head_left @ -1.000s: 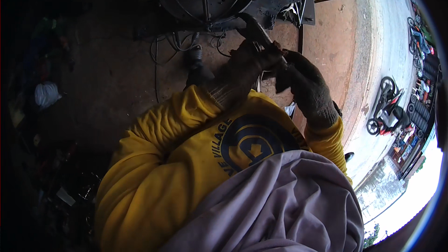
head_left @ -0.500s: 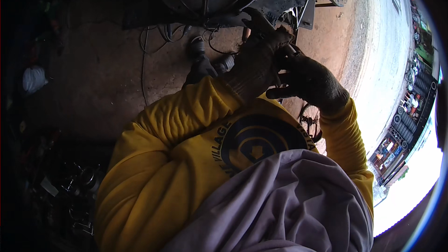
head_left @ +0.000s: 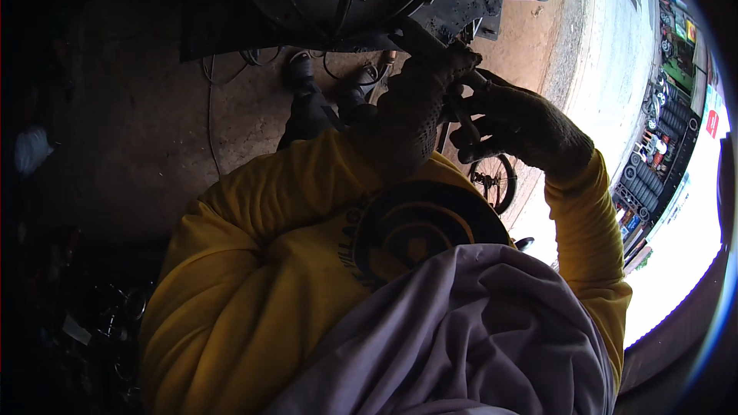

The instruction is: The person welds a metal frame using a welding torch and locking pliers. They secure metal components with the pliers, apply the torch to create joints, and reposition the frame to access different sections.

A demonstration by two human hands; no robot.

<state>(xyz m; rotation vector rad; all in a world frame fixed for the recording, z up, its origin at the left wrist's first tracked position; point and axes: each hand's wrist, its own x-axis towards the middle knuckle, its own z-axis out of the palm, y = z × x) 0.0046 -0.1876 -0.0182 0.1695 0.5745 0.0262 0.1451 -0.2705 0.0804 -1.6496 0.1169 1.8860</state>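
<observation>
In a dark, worn knit glove, my left hand (head_left: 415, 104) is closed around a dark bar-like tool (head_left: 421, 37), whose far end points up toward a blackened metal panel (head_left: 461, 8). My right hand (head_left: 534, 123), gloved too, meets it from the right. Its fingers curl about the near end of the tool, next to a short greyish rod-like piece (head_left: 466, 117). Shadow and the gloves hide what exactly the right fingers grip. Both hands are in front of my chest, just short of the panel.
Behind the panel stands a dark rounded metal frame (head_left: 338, 0) with bars. A cable (head_left: 211, 107) runs over the brown floor (head_left: 138, 123) near my shoes (head_left: 300, 69). A spoked wheel (head_left: 493, 183) stands below my right hand. Dark clutter (head_left: 115, 315) lies at left; a bright road (head_left: 607, 54) is at right.
My right hand has shifted slightly right and its fingers have curled in, with the rod-like piece showing clearly beside them. The view has shifted, and more of the spoked wheel shows.
</observation>
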